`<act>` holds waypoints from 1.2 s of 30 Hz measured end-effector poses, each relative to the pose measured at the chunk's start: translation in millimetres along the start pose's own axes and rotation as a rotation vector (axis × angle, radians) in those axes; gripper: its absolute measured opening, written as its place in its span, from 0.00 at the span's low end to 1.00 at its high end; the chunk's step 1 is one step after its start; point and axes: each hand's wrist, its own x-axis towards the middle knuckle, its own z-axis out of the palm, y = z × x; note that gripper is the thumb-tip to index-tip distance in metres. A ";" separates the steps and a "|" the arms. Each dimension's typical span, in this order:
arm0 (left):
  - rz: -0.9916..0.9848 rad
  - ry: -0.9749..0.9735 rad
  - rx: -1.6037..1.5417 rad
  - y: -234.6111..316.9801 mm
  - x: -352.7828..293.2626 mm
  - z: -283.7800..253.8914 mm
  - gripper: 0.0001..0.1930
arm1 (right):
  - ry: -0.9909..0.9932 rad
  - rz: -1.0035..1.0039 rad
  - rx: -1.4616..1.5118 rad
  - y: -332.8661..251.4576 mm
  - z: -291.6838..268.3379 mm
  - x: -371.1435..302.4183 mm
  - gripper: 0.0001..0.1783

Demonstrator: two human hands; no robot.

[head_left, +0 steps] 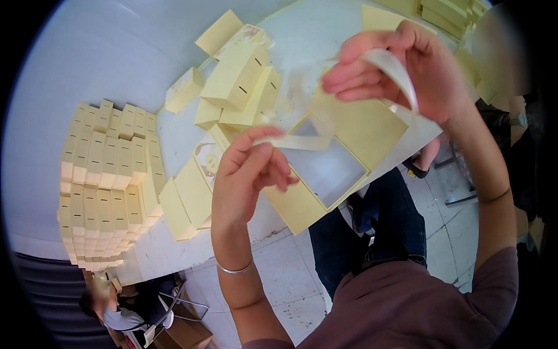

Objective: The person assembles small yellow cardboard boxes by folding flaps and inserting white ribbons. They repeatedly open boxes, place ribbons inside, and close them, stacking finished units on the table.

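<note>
My left hand [247, 174] pinches the end of a whitish, half-clear strip [305, 142] between thumb and forefinger, the other fingers loosely curled. That strip reaches right over an open cream box [356, 181] with a pale grey inside. Raised above the box's far right side, my right hand [401, 72] has bent fingers around a glossy white curved strip [396, 71], which loops down past the palm. Motion blurs both strips, and I cannot tell whether they join. The box lies at the table's near edge, its cream flaps [372, 129] spread to both sides.
Several cream boxes [235, 75] lie piled beyond my left hand, others [186, 200] beside it. A tall stack of slotted cream boxes [104, 174] stands at the far left. Another person [125, 317] sits lower left. More boxes [447, 17] fill the upper right.
</note>
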 end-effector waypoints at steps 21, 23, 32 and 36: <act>0.180 0.207 0.381 -16.9 -15.7 48.5 0.05 | -0.143 0.622 -1.434 -9.2 50.5 -7.1 0.19; 0.162 0.162 0.277 -16.0 -11.6 50.7 0.06 | 0.126 -0.123 -1.470 29.6 33.5 -7.6 0.20; 0.506 0.370 0.551 -19.8 -15.8 38.7 0.19 | -0.025 0.441 -0.568 67.0 10.7 33.1 0.14; 0.563 0.802 0.389 -42.2 -51.4 -8.5 0.15 | 0.288 0.419 -0.447 99.0 18.4 46.9 0.07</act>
